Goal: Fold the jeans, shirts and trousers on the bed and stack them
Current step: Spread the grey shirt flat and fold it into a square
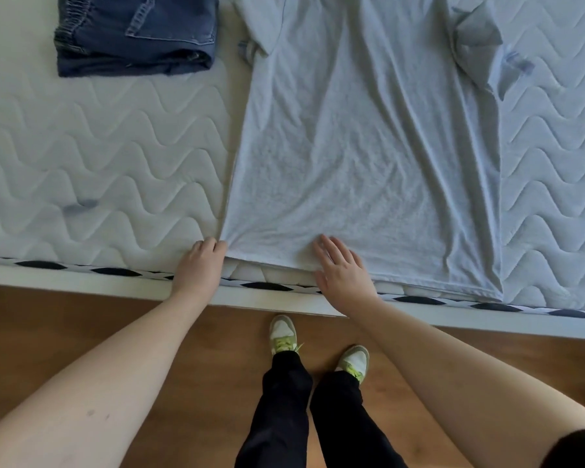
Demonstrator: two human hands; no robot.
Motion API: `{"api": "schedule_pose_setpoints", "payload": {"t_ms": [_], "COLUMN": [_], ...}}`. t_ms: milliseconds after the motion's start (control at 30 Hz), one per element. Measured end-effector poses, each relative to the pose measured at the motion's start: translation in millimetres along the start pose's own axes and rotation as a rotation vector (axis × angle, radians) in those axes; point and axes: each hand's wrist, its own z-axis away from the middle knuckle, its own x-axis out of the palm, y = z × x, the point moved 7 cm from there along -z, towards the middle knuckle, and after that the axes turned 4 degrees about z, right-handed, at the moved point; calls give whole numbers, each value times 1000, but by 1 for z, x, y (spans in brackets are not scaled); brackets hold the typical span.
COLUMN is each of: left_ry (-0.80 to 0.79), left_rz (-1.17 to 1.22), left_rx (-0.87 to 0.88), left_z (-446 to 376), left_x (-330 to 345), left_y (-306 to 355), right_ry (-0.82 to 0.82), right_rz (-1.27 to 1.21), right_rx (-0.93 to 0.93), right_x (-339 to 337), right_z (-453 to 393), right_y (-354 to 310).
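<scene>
A light grey T-shirt [368,140] lies spread flat on the bed, hem toward me at the mattress edge. Its right sleeve is crumpled and folded over; the collar end runs out of view at the top. My left hand [200,268] pinches the shirt's bottom left hem corner. With straight fingers, my right hand [341,268] lies flat on the hem a little to the right of it. A folded pair of dark blue jeans [135,32] sits at the upper left of the bed, apart from the shirt.
The white quilted mattress [98,157] has bare surface left of the shirt and a strip to its right. Its near edge [81,278] runs across the view. Below it is wooden floor [48,322], where my feet in pale sneakers stand.
</scene>
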Motion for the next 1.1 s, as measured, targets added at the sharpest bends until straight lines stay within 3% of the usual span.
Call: {"api": "schedule_pose_setpoints", "payload": {"t_ms": [400,633,800,967,1100], "left_ry": [-148,-45,8,-37,-83], "left_rz": [114,268,401,278,124], "left_rx": [-41,-116,-250,-274,-108], "left_z": [32,-3,-42,-74,-110], "left_x": [24,5,-17,-42,-64], "left_y": [-19,-23,-17,5,39], "right_ry": [-89,95,67,-47,-73], "right_rz": [156,129,121,21,18], "right_rx": [145,129,89,-15,10], "right_x": [-26,-59,-75,-87,-110], "right_z": [-33,-78,-102,-110,-112], "right_y": [16,20,26,47,94]}}
